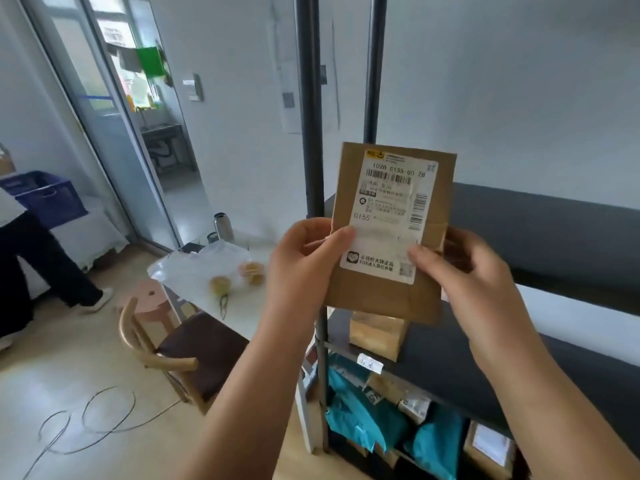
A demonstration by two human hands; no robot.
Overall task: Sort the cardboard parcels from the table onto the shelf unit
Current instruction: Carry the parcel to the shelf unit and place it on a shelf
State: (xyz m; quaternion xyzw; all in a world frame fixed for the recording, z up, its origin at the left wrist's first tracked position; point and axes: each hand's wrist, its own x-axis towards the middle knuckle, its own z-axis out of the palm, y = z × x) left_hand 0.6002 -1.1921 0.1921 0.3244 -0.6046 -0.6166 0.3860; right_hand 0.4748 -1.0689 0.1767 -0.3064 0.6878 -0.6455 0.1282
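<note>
I hold a flat brown cardboard parcel (388, 292) upright in front of me, its white shipping label facing me. My left hand (304, 258) grips its left edge, thumb on the label. My right hand (464, 265) grips its right edge, thumb on the label's lower right. Behind the parcel stands the dark shelf unit (554, 223) with grey uprights. Another brown parcel (377, 336) sits on the middle shelf just below the one I hold. The lowest visible shelf holds teal bags (360, 414) and small cardboard parcels (488, 445).
A white table (194, 271) to the left carries a plastic bag, round buns, scissors and a metal flask (223, 226). A wooden chair (180, 351) stands at it. Cables lie on the floor (90, 420). A person (31, 268) stands at far left beside blue crates (45, 195).
</note>
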